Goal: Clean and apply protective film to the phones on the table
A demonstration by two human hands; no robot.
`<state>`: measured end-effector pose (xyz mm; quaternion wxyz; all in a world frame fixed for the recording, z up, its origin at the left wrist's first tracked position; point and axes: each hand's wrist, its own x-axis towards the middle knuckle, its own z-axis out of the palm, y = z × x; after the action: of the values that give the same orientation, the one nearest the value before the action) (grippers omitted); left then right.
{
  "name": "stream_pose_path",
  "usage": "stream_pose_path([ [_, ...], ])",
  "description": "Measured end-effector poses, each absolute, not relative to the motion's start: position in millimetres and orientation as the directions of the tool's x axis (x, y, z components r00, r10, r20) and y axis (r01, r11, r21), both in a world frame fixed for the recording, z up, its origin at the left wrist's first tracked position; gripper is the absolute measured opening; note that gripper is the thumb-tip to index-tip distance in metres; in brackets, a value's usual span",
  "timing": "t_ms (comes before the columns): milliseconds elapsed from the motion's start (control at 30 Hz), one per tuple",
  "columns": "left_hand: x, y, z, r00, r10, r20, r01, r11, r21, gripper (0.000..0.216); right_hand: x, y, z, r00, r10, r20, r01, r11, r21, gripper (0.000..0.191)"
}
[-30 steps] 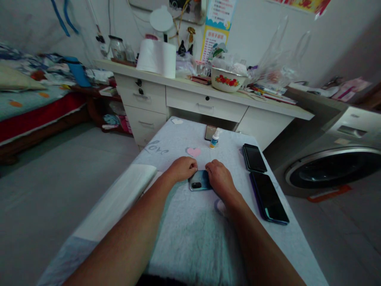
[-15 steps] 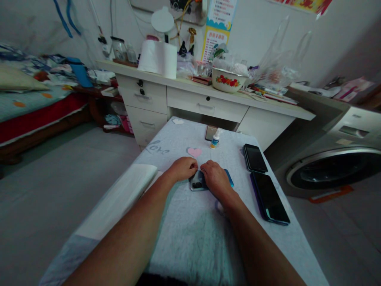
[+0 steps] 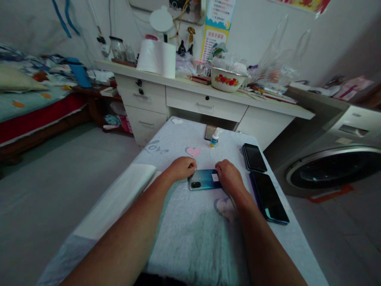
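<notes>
A teal phone (image 3: 203, 179) lies face down on the pale cloth-covered table (image 3: 190, 238), its camera end toward the left. My left hand (image 3: 182, 168) is curled closed and rests at the phone's upper left corner, pinning it. Over the phone's right end, my right hand (image 3: 229, 178) presses a small white pad (image 3: 214, 177) against the back with closed fingers.
Two dark phones (image 3: 254, 157) (image 3: 268, 197) lie face up at the table's right. A small dropper bottle (image 3: 214, 138) and another phone (image 3: 209, 132) stand at the far end. A white desk (image 3: 205, 104) is beyond, a washing machine (image 3: 333, 163) to the right, and a bed (image 3: 32, 107) to the left.
My right hand has slid right along the phone's back, from near the camera to the right end, uncovering most of the teal surface. The left hand stayed put.
</notes>
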<state>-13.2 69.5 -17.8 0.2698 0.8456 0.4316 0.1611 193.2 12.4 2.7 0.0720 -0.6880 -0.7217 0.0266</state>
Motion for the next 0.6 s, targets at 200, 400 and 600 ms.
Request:
stream_pose_path([
  [200,-14,69,-18,0.568,0.821,0.049,0.631,-0.474,0.615,0.014,211,14,2,0.051,0.997,0.065,0.993,-0.043,-0.114,0.027],
  [400,-14,69,-18,0.571,0.82,0.048,0.631,-0.476,0.612,0.015,218,15,2,0.129,0.99,0.051,0.989,-0.124,-0.081,0.028],
  [600,-14,68,-17,0.572,0.818,0.056,0.635,-0.485,0.601,0.016,217,13,6,0.135,0.99,0.044,0.989,-0.132,-0.064,0.03],
])
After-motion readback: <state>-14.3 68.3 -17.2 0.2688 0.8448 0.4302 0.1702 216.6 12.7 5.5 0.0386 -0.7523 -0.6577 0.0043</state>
